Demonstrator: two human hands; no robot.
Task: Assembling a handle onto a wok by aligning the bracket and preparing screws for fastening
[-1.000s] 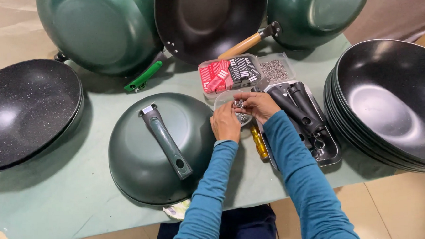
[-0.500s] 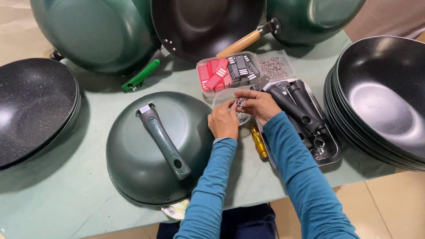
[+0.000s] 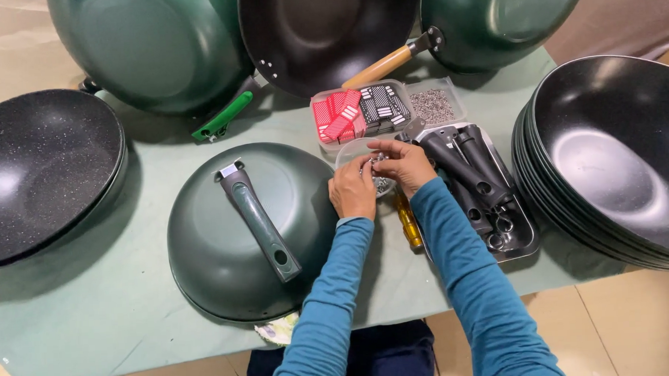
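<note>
- The small clear plastic tub of metal fasteners (image 3: pixel 365 164), right of the upturned dark green wok (image 3: pixel 253 229), is reached into.
- A fastener seems pinched by left hand (image 3: pixel 353 191) and right hand (image 3: pixel 401 162).
- The wok's handle (image 3: pixel 259 221) looks already fitted.

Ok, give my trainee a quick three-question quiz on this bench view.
1. True or false: the upturned green wok has a dark green handle lying on it.
2. Where are both hands working? A) over the small clear tub of metal parts, B) in the tray of black handles, C) on the stack of black woks.
3. What lies on the cloth under the right hand, beside the left hand?

Key:
1. True
2. A
3. A yellow-handled screwdriver
</note>
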